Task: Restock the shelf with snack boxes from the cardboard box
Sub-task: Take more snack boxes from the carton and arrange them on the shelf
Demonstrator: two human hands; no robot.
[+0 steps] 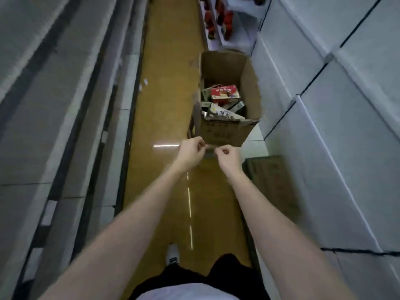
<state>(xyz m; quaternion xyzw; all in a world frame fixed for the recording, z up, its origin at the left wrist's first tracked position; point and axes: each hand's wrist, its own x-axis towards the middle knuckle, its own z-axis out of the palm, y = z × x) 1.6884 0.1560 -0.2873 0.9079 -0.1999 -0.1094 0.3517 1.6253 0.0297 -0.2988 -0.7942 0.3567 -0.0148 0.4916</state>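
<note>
Fingers of both my hands are curled, the left hand (191, 151) and right hand (227, 158) each seeming to pinch the near flap of the cardboard box (225, 131), though blur leaves me unsure. Directly beyond them the box runs lengthwise away along the aisle floor, snack boxes (225, 94) heaped inside, my left hand slightly nearer.

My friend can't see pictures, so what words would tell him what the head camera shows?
Two bare hands, left hand and right hand, reach toward the near flap of an open cardboard box on a shop aisle floor. Inside lie snack boxes, including a red snack box. Shelves line both sides.
</note>
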